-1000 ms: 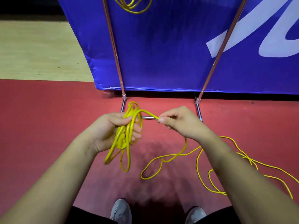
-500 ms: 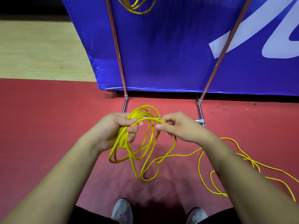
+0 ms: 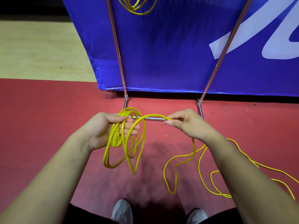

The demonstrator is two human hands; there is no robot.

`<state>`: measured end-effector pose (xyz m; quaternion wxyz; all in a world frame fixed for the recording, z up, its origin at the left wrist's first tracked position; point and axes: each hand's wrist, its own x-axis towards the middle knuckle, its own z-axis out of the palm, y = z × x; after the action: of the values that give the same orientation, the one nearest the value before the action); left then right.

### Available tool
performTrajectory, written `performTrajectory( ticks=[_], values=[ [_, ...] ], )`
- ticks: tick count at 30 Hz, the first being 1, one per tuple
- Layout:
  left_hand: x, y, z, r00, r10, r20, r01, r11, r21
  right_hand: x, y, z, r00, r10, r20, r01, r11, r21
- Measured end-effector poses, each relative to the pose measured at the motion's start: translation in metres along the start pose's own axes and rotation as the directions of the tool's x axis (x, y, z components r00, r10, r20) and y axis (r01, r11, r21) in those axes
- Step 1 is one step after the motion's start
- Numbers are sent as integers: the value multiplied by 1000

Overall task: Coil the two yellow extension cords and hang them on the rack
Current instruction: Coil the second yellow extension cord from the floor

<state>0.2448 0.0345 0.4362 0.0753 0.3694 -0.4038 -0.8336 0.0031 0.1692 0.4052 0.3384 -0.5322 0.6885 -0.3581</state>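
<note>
Item: yellow cord (image 3: 129, 151), part-coiled: loops hang from left hand (image 3: 103, 130), fingers curled round them, just near of the rack (image 3: 200, 110) base; right hand (image 3: 191, 125) pinches the feed strand, slack (image 3: 226, 173) trailing right on the floor (image 3: 48, 110); best laid loop-on-loop, equal length, without twist.

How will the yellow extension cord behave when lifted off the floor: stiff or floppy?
Probably floppy: the yellow extension cord sags in long loops from the left hand. Likely light: the right hand holds it by a fingertip pinch.
</note>
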Motion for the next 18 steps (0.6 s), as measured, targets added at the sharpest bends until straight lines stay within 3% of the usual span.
performTrajectory(
  ticks=[3, 9, 15, 18],
  values=[
    [1, -4, 6, 999, -2, 34, 0, 998, 60, -1, -9, 6, 999, -17, 36, 19, 999, -38],
    [2, -17, 31, 995, -21, 97, 1, 979, 202, -2, -35, 37, 977, -186, 104, 189, 982, -21],
    [2, -5, 12, 999, 29, 30, -31, 996, 81, -5, 14, 2, 978, 95, 186, -57, 978, -199],
    [3, -4, 3, 1000, 3, 24, -7, 987, 163, -8, 19, 2, 989, 83, 118, -89, 995, 39]
  ],
)
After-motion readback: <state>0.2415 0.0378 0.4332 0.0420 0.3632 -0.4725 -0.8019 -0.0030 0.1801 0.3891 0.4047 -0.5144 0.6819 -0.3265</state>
